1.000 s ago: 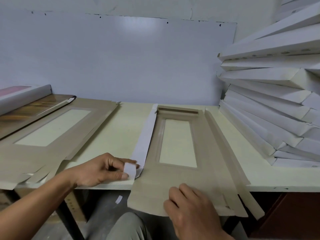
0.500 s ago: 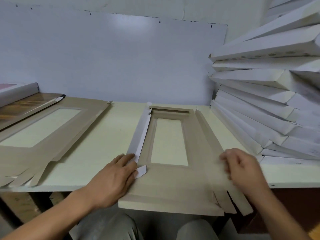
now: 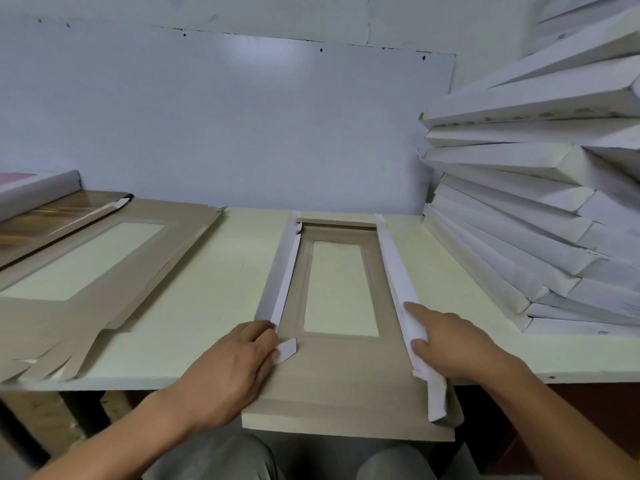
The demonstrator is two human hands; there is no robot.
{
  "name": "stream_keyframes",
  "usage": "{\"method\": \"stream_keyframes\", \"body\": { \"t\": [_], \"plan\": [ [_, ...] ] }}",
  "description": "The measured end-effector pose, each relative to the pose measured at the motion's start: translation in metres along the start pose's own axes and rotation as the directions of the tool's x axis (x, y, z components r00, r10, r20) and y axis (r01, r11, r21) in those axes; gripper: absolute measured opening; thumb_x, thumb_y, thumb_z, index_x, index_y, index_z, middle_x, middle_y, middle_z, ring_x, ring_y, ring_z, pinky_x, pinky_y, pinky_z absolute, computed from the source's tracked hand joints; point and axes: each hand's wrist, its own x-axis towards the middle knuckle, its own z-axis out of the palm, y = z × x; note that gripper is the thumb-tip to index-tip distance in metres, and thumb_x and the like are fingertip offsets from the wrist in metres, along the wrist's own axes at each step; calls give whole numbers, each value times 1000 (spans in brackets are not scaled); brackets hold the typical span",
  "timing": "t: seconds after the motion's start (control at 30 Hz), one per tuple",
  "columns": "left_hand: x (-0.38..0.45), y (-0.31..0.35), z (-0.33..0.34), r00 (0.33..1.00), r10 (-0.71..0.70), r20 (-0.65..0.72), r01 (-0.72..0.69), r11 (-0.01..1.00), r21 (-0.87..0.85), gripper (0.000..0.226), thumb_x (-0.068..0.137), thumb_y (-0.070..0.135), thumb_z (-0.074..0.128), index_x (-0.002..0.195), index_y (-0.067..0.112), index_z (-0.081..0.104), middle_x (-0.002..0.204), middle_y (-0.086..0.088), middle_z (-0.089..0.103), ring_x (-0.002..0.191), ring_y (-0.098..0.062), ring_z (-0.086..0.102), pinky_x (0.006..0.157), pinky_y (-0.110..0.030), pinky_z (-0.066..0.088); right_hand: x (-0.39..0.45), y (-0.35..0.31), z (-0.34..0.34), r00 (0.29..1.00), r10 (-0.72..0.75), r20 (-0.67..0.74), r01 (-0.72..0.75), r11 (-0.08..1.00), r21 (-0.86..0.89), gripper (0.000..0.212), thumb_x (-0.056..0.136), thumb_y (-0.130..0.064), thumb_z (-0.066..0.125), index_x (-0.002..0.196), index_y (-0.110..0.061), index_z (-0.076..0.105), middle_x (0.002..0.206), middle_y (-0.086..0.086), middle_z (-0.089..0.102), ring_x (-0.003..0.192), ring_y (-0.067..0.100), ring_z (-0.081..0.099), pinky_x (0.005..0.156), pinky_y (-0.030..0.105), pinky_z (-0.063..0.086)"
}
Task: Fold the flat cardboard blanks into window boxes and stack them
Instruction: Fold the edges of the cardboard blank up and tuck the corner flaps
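A brown cardboard blank (image 3: 346, 386) with a rectangular window lies lengthwise in the middle of the table, its near end hanging over the front edge. Both long side flaps are folded inward and show their white side: the left flap (image 3: 280, 271) and the right flap (image 3: 394, 268). My left hand (image 3: 228, 372) rests flat against the near end of the left flap, beside a small white tab (image 3: 287, 349). My right hand (image 3: 453, 344) presses the right flap from outside, index finger stretched along it.
A pile of flat brown window blanks (image 3: 104, 271) covers the table's left side. Several folded white boxes (image 3: 540, 216) are stacked high against the wall at the right. Bare cream tabletop (image 3: 225, 289) shows between pile and blank. My knees are below the table edge.
My right hand has turned the right side flap up and inward, so its white side now shows. My left hand has stayed at the left flap's near end.
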Motion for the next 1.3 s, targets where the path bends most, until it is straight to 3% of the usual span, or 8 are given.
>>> {"method": "stream_keyframes", "body": {
  "t": [0.1, 0.23, 0.37, 0.43, 0.6, 0.87, 1.07, 1.3],
  "plan": [
    [0, 0, 1, 1000, 6, -17, -6, 1000, 12, 44, 98, 49, 12, 94, 23, 47, 110, 10, 48, 100, -14, 47, 87, -27, 42, -9, -14, -3, 998, -39, -46, 36, 997, -72, 60, 86, -19, 49, 140, -30, 28, 99, -3, 48, 74, 16, 53, 57, 27, 39],
    [0, 4, 0, 1000, 8, -22, -7, 998, 55, 39, 100, 46, 14, 92, 25, 45, 101, 11, 44, 90, -15, 43, 82, -29, 42, -19, -23, -7, 993, -83, -85, 76, 993, -87, 40, 80, -9, 53, 114, -26, 40, 107, 0, 31, 64, 19, 51, 58, 31, 44],
    [-1, 6, -2, 1000, 0, -26, 2, 998, 61, 40, 99, 46, 14, 92, 23, 46, 101, 10, 44, 89, -16, 43, 81, -30, 43, -28, -11, -7, 936, -313, -162, 294, 947, -128, 5, 94, -31, 51, 92, -29, 55, 119, -18, 29, 61, 9, 49, 64, 29, 45],
    [-1, 7, -3, 1000, -7, -17, 9, 997, 79, 43, 99, 47, 13, 93, 22, 47, 101, 9, 44, 89, -17, 43, 81, -31, 43, -32, -1, -9, 891, -438, -118, 439, 898, -18, 26, 97, -40, 45, 76, -28, 55, 104, -20, 47, 72, 9, 55, 71, 29, 47],
    [0, 10, -7, 999, -49, 7, 48, 992, 113, 44, 98, 47, 16, 90, 18, 48, 97, 4, 39, 86, -19, 44, 77, -35, 44, -46, 26, -28, 831, -543, 117, 485, 812, 325, 42, 78, 0, 52, 96, -31, 74, 110, -18, 59, 103, 7, 62, 85, 16, 47],
    [1, 12, -10, 1000, -31, -2, 31, 993, 115, 32, 101, 41, 33, 90, 18, 52, 92, 3, 38, 77, -22, 47, 72, -37, 44, -38, 35, -26, 823, -551, 136, 444, 774, 451, 11, 89, -39, 72, 93, -31, 78, 99, -7, 71, 86, 6, 67, 77, 25, 52],
    [4, 13, -18, 996, -1, -84, -12, 989, -147, 21, 94, 33, 56, 113, 34, 49, 81, 16, 49, 70, -9, 49, 66, -31, 48, -25, 25, 2, 899, -417, -135, 427, 767, 478, 12, 87, -25, 75, 94, -34, 75, 70, -7, 65, 58, 5, 52, 60, 16, 41],
    [6, 10, -33, 978, 205, -23, -207, 972, -112, 15, 89, 6, 61, 84, 19, 54, 79, 7, 58, 71, -16, 52, 65, -34, 48, -35, 19, 14, 829, -363, -424, 499, 824, 269, 21, 79, -15, 82, 70, -27, 68, 67, -12, 60, 55, 9, 52, 55, 16, 40]
  ]
}}
